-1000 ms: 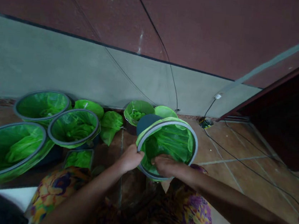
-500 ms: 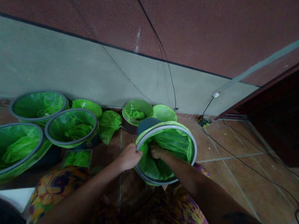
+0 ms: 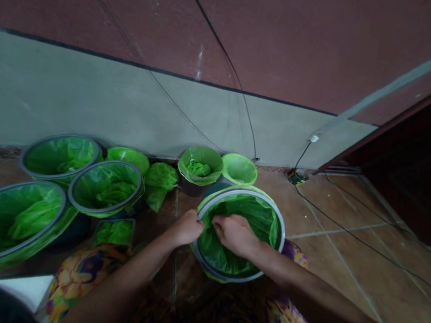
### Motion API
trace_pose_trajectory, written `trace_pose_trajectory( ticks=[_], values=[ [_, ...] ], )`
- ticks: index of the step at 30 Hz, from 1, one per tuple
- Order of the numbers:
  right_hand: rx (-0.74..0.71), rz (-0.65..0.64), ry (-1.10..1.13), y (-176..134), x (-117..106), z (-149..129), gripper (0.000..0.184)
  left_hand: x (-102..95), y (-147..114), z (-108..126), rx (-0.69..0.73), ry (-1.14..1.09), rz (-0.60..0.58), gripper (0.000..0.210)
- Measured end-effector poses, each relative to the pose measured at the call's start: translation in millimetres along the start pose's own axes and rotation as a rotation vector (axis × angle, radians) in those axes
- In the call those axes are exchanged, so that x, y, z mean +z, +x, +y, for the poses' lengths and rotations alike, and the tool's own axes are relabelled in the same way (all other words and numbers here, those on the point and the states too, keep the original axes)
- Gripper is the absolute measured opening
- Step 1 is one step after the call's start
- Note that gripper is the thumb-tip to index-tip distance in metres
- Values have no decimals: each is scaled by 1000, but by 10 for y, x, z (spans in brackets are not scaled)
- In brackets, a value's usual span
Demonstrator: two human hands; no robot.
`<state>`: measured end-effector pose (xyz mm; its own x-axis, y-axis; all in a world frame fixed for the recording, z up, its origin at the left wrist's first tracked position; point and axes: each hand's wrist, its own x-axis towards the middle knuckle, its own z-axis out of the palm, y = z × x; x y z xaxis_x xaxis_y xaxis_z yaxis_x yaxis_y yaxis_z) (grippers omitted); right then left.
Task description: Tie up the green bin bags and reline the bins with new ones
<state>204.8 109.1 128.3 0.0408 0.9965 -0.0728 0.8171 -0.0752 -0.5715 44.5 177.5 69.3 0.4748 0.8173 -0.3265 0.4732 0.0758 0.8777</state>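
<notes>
Green liner (image 3: 260,214) sits inside a grey-rimmed bin (image 3: 282,232), directly in front of the person, its mouth facing up toward them. The left hand (image 3: 189,227) is closed over the bin's left edge; how much liner it pinches there, I cannot tell. The right hand (image 3: 235,234) is inside the mouth with fingers curled in near the liner's left side — whether they grip the film or only press it is hidden. A hard tug from those fingers could tear the film, which looks thin, or drag it off the edge, likelier if the left grip is loose. With one hand seemingly steadying it, the bin could also tip — perhaps knocking the light-green container (image 3: 239,170) beyond.
</notes>
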Motion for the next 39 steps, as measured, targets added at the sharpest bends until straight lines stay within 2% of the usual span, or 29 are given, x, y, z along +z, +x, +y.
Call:
trace_pose_trajectory(
  ticks=[2,4,5,6,7,9,11,12,14,16,18,21,23,25,27,30,32,34,36,38,39],
  values=[
    [-153,95,-95,61,-243,-30,21,-30,21,-29,5,-26,-32,12],
    [-254,242,-214,149,-504,24,39,-59,40,-51,24,-25,-59,12],
    [-262,246,-275,210,-608,81,51,-74,50,-58,38,-8,-63,12],
    [-240,202,-323,280,-682,153,55,-88,61,-63,56,15,-65,13],
    [-197,114,-353,356,-725,234,49,-104,75,-65,75,40,-64,13],
    [-104,-43,-350,501,-731,399,26,-143,105,-59,103,85,-57,13],
    [-36,-53,-310,598,-688,546,13,-196,133,-41,133,80,-29,11],
    [-5,-9,-292,620,-668,613,12,-226,142,-29,144,47,3,13],
    [86,104,-254,610,-650,753,11,-289,143,-4,134,-83,99,33],
    [210,210,-162,538,-642,920,14,-334,112,18,79,-259,206,55],
    [360,340,17,428,-594,1109,19,-339,46,31,-15,-397,271,68],
    [560,588,384,261,-369,1352,27,-248,-90,38,-191,-491,219,80],
    [609,725,635,192,-141,1428,31,-127,-176,37,-279,-545,139,82],
    [613,822,786,175,91,1424,34,21,-234,36,-292,-635,73,79],
    [597,874,837,201,273,1360,37,169,-257,29,-274,-738,29,71],
    [560,891,890,266,375,1219,43,333,-232,1,-242,-901,53,52],
    [520,838,925,275,297,1118,45,378,-192,-26,-204,-985,142,43],
    [447,758,833,224,113,1001,47,374,-150,-49,-168,-1029,219,40],
    [342,758,572,118,-120,845,52,344,-117,-64,-149,-1029,264,38],
    [195,829,283,9,-309,642,53,316,-97,-72,-157,-994,283,36],
    [97,769,211,-23,-359,530,45,309,-91,-74,-163,-971,288,35]
  ],
)
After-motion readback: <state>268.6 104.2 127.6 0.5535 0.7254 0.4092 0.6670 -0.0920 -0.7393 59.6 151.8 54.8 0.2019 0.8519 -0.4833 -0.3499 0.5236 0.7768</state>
